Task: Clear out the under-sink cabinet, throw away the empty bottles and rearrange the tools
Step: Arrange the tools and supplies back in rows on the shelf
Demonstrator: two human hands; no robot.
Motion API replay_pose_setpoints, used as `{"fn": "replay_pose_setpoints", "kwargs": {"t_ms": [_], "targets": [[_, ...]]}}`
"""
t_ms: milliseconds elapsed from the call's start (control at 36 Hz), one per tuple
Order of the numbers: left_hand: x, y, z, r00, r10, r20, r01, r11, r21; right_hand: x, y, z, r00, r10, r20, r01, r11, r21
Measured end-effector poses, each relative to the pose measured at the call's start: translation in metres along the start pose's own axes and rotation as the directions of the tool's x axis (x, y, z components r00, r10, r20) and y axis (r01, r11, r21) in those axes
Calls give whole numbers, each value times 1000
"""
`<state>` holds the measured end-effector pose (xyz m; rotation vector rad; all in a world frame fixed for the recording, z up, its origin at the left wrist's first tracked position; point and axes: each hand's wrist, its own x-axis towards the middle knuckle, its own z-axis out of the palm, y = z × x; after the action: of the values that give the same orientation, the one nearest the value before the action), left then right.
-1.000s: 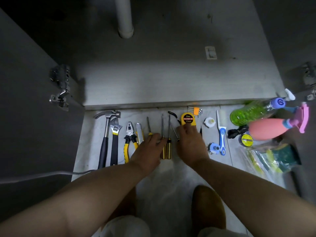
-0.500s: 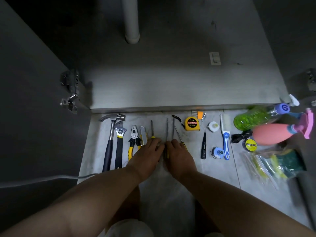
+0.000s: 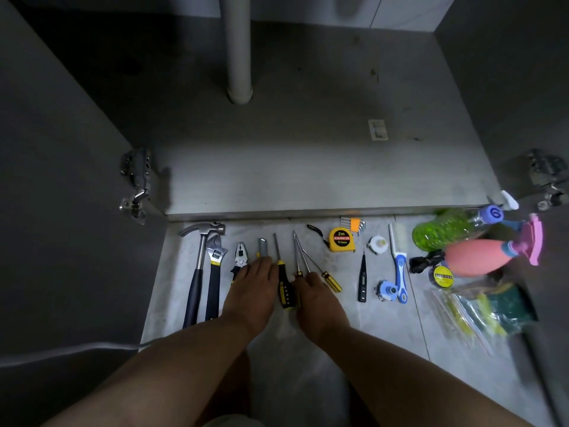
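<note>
- Head camera looks down at a row of tools on the pale floor tiles (image 3: 385, 331), just in front of the open under-sink cabinet (image 3: 308, 171).
- Left hand (image 3: 251, 291) lies flat over the handles of the pliers (image 3: 239, 255) and the utility knife (image 3: 262, 245). Its fingers are stretched forward and rest on them, curled round nothing.
- Right hand (image 3: 317, 300) reaches forward with loosely extended fingers. The tips touch the handle end of a thin screwdriver (image 3: 297, 257), and nothing is closed in its grasp.
- Between the two hands lies the black-and-yellow screwdriver (image 3: 284, 286), its shaft pointing toward the cabinet.
- A second thin screwdriver (image 3: 330, 280) angles off just beside the right hand's knuckles.
- At the left end of the row the hammer (image 3: 199, 263) and the adjustable wrench (image 3: 215, 260) lie side by side, heads toward the cabinet edge.
- To the right of the hands come the yellow tape measure (image 3: 341, 240), the orange-held hex keys (image 3: 354, 224), a black tester pen (image 3: 362, 280), a small white roll (image 3: 377, 244) and a blue-and-white brush (image 3: 398, 257).
- Farther right, a green bottle (image 3: 443, 231) and a pink spray bottle (image 3: 477, 257) lie on their sides, touching each other.
- Near them are a yellow tape roll (image 3: 442, 276) and a plastic bag of sponges (image 3: 492, 306).
- Inside the cabinet, a grey drain pipe (image 3: 235, 47) runs down to its floor.
</note>
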<state>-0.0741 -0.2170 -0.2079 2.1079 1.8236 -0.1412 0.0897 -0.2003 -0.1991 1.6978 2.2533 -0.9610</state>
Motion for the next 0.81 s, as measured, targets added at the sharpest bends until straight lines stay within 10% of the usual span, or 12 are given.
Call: {"fn": "replay_pose_setpoints", "kwargs": {"t_ms": [500,806], "targets": [[0,-3,6,998,55,24,-49,982,-180,0,0,-1,999,-13,-46,14,1000,12],[-3,6,-5,992,117,52,-111,989,-98,14,28,-22,958,281,-65,-283,959,-21]]}}
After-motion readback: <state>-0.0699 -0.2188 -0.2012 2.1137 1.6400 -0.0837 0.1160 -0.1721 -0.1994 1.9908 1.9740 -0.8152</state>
